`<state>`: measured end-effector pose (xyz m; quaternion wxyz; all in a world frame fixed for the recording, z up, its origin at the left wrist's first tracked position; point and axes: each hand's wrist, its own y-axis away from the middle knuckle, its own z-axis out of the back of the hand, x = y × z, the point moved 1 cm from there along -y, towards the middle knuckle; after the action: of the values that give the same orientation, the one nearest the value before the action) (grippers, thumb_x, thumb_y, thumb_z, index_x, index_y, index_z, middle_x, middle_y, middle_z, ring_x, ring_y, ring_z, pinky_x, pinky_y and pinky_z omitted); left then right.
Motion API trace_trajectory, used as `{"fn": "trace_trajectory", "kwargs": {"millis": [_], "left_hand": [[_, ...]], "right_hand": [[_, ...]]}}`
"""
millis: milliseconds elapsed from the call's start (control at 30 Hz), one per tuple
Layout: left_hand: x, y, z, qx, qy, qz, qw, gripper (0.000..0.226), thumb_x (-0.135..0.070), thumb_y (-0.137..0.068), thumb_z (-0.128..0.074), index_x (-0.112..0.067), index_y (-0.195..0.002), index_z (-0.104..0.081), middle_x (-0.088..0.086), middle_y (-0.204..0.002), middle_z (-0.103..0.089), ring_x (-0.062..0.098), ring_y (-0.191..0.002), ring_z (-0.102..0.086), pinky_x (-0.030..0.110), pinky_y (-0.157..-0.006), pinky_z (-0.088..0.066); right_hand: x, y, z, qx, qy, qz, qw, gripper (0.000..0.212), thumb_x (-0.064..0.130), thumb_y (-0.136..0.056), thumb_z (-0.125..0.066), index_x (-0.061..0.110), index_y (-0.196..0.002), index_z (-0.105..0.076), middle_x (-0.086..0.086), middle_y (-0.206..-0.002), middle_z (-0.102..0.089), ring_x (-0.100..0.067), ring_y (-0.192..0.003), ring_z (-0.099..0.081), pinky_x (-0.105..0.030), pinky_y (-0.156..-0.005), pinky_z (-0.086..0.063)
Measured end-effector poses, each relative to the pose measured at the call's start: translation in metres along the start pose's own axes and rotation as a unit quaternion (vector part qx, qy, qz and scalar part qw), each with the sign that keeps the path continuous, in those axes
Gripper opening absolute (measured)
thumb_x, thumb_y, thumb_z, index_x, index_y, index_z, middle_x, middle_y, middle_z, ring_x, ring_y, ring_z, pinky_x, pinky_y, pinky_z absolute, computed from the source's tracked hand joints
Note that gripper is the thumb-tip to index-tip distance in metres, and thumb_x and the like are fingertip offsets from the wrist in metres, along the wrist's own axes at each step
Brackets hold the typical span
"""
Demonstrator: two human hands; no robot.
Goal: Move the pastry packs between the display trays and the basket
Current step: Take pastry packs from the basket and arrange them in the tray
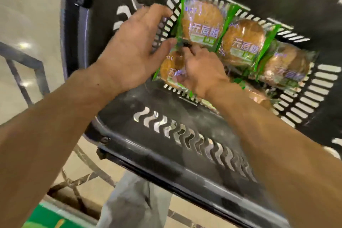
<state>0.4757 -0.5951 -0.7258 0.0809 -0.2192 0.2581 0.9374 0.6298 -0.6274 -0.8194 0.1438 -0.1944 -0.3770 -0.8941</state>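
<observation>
Four pastry packs (202, 22) | label 无蔗糖 | black basket (185, 135) | right hand (201, 68) pinching

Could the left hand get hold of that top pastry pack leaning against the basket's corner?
Probably yes. The left hand is already inside the basket, open, thumb beside the top pastry pack; nothing lies between them. The right hand is on a lower pack.

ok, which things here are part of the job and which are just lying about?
Job:
- basket
- pastry packs: far-left, middle, right, near-left
- left hand, fingers at the far-left pack
- right hand, on the near-left pack

Not job:
- metal frame
- green surface
</observation>
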Motion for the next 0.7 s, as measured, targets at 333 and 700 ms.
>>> {"fn": "trace_trajectory", "kwargs": {"millis": [333, 700], "left_hand": [[-0.007, -0.028, 0.001, 0.034, -0.033, -0.012, 0.999, 0.047, -0.026, -0.095, -0.065, -0.015, -0.137, -0.048, 0.007, -0.126, -0.058, 0.023, -0.118, -0.053, 0.04, -0.104, -0.041], [-0.034, -0.096, -0.03, 0.151, -0.239, -0.097, 0.954, 0.085, -0.037, -0.084, -0.076, -0.013, -0.152, -0.032, 0.016, -0.153, -0.036, 0.039, -0.138, -0.035, 0.051, -0.115, -0.034]], "right_hand": [[-0.012, 0.034, -0.021, 0.022, -0.131, -0.125, 0.983, 0.059, 0.034, -0.089, -0.075, 0.023, -0.137, -0.045, -0.013, -0.128, -0.05, -0.034, -0.121, -0.046, -0.043, -0.099, -0.042], [-0.071, 0.092, -0.025, -0.106, -0.496, -0.201, 0.838, 0.044, 0.014, -0.084, -0.079, 0.039, -0.111, -0.056, -0.003, -0.102, -0.068, -0.029, -0.083, -0.066, -0.051, -0.077, -0.057]]}}
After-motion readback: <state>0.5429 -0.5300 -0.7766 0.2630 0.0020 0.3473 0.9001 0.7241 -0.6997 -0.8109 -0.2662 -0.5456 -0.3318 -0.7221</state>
